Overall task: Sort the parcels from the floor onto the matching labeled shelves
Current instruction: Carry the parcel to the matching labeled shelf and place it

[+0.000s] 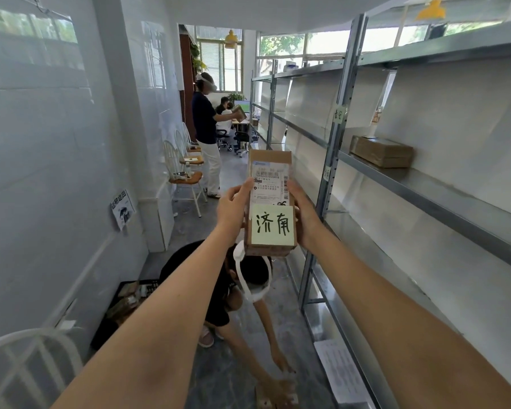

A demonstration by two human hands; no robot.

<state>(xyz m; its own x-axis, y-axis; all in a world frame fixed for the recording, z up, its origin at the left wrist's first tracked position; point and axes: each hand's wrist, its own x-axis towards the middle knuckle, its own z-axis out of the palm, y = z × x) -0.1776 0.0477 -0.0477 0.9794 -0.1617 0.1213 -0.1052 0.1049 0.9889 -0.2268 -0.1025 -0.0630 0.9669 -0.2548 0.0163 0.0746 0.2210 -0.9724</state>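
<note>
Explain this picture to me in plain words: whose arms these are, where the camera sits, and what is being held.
There is no machine here. The camera is worn on a person's head, so the two bare arms reaching forward belong to the wearer. The left hand and right hand grip a small cardboard parcel by its sides, held up in the air. It carries a printed shipping label and a pale yellow note handwritten 济南. To the right stands a metal shelf rack with small paper tags on its post; one brown box lies on a shelf. Below, another person bends towards parcels on the floor, and a third stands further down the aisle.
</note>
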